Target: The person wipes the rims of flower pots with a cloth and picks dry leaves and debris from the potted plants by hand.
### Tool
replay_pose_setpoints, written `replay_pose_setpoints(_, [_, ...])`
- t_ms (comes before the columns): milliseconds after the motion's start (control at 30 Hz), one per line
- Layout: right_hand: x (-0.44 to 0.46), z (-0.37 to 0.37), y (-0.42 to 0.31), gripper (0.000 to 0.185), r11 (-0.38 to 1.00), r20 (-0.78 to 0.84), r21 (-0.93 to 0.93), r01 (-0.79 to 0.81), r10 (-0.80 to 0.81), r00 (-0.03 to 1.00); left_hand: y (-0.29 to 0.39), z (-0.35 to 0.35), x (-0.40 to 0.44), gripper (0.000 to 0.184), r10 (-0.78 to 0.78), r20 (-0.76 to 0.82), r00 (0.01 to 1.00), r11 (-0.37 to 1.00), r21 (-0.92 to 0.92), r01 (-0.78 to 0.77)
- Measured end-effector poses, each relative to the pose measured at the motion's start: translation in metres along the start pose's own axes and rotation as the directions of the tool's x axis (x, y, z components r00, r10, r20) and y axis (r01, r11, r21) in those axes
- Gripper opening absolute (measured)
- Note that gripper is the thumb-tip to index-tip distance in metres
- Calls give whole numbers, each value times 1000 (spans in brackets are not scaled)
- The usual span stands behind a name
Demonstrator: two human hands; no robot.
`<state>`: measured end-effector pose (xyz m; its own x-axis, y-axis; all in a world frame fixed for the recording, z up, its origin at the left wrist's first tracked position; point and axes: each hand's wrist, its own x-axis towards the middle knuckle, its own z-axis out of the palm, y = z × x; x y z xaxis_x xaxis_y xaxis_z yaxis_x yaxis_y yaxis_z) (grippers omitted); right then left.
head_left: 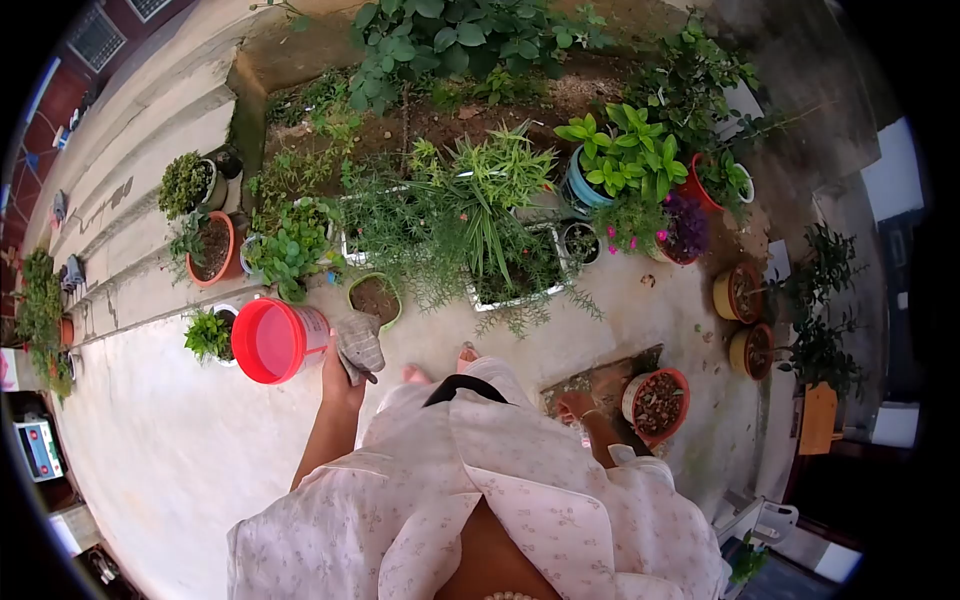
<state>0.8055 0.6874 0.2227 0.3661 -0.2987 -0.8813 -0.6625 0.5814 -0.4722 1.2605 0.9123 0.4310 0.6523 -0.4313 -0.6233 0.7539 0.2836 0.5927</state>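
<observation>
My left hand (pixel 344 382) is closed around a bunched grey cloth (pixel 360 345), which looks soft and folded. Just to its left stands a red bucket (pixel 312 325) with a pinkish inside; whether it holds liquid I cannot tell. My right hand (pixel 576 404) hangs low at my right side with its fingers curled in. What they hold, if anything, is too small to make out. Beside that hand is a round terracotta pot (pixel 658 405) filled with dry leaves or chips.
Ahead lie white rectangular planters (pixel 520 300) with leafy plants, and a small green-rimmed pot (pixel 375 298). A blue pot (pixel 583 185) and yellowish pots (pixel 738 292) stand to the right. Concrete steps (pixel 130 220) rise at the left. A square recess (pixel 600 375) breaks the concrete floor.
</observation>
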Motion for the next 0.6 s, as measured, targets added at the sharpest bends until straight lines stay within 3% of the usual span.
replay_pose_setpoints(67, [9,-13,-6,21,998,16,-56,-9,10,1000,-6,4,-1,38,-58,66,996,998,29,56])
replay_pose_setpoints(167, [2,-23,-46,16,991,38,-125,-42,48,998,-11,10,-8,38,-19,123,992,1000,18,17])
replay_pose_setpoints(200, [29,-31,-29,13,999,3,-24,-38,38,999,-12,10,-10,38,2,146,989,1000,4,-2])
replay_pose_setpoints(300, [14,-18,-72,14,998,-120,-59,-9,2,993,-16,-5,-12,38,19,122,992,999,-53,-13])
replay_pose_setpoints(400, [9,-11,-109,15,975,-124,-219,33,-62,990,-17,-24,-7,39,54,119,991,994,-100,-43])
replay_pose_setpoints(467, [18,-10,-120,15,972,-118,-225,66,-94,989,-12,-27,-12,36,38,1,999,988,-153,-38])
replay_pose_setpoints(600, [23,1,-135,18,963,-105,-235,133,-162,981,-2,-39,-6,35,41,43,998,989,-145,-35])
